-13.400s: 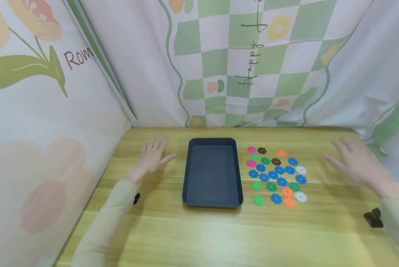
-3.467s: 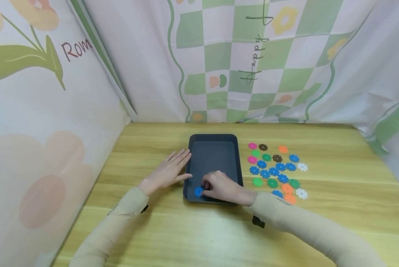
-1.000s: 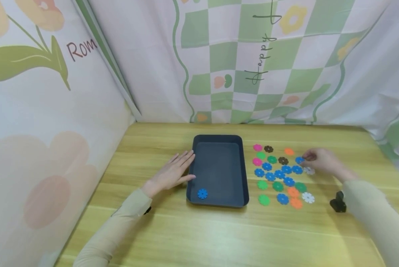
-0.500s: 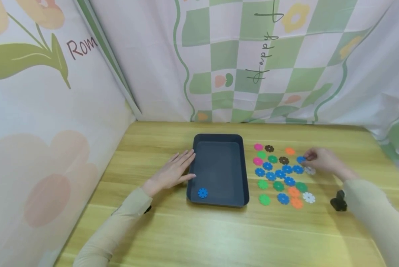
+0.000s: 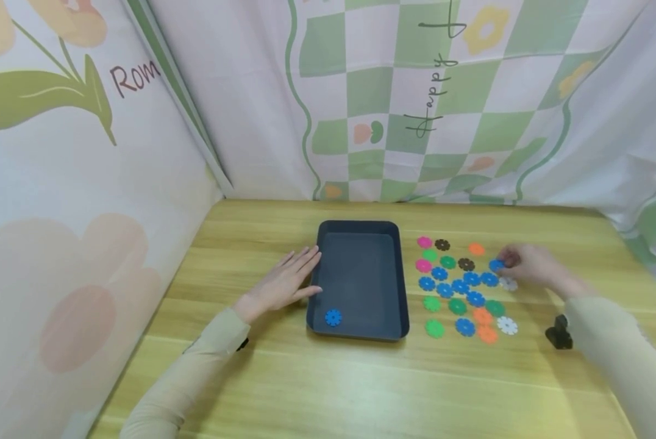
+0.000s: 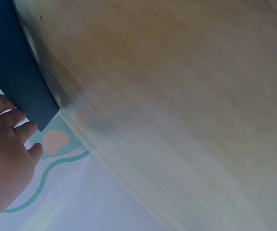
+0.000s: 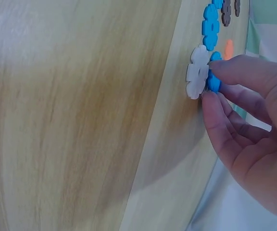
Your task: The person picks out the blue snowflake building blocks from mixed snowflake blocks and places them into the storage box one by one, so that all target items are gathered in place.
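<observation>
Behind the work we see a green-and-white checked curtain. In front of it we have a wood-grain table, whose flat top supports everything level. On it we find a dark rectangular tray, long sides running toward the curtain; we judge its raised walls suited to confining small, flat parts.

We observe the left hand at the tray's left rim: fingers extended, thumb spread apart, fingertips touching the rim. We read this contact as bracing; we cannot tell how much pressure it applies.

We observe the right hand well right of the tray, thumb and fingers curled and pinching a blue flower disc. We attribute the fingertip grip to the disc's thinness. We cannot tell whether it is fully off the table.

To the tray's right, we find loose flower discs lying flat, in pink, brown, orange, green, blue and white. Some touch; others lie apart, which presumably leaves their notched edges accessible. A white flower disc lies just beside the pinched one; we judge that such close spacing favours fingertips over a full grasp. A single blue disc lies flat inside the tray, in its near left corner.
</observation>
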The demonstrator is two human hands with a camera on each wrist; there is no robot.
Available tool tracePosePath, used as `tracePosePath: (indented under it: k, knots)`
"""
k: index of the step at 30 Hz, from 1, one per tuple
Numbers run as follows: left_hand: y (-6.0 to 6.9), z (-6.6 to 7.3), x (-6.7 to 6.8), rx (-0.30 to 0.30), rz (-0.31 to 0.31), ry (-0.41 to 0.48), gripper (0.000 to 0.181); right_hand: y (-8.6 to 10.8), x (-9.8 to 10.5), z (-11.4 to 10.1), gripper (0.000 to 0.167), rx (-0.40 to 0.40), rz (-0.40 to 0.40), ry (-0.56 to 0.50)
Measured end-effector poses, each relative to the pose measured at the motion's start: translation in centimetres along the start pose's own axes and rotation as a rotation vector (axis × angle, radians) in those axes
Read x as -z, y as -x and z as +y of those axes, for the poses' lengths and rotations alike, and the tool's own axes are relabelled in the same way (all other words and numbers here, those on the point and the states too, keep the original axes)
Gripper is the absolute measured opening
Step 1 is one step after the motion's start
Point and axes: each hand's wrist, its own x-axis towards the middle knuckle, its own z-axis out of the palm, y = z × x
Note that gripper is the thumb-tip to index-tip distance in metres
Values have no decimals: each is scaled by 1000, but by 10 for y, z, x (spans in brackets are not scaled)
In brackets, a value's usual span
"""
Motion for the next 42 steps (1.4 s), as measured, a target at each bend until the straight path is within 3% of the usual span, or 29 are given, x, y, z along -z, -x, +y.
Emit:
tracePosePath:
  k: [15,29,42]
  knots:
    - [1,0,-1,-1,7,-1,80,3,-1,-1,34,59,-9,29]
    - [2,1,0,3,5,8,80,7,-5,0,29,95,55,44]
    - [1,1,2,7,-6,14,80,8,-3,-6,31,102,61,67]
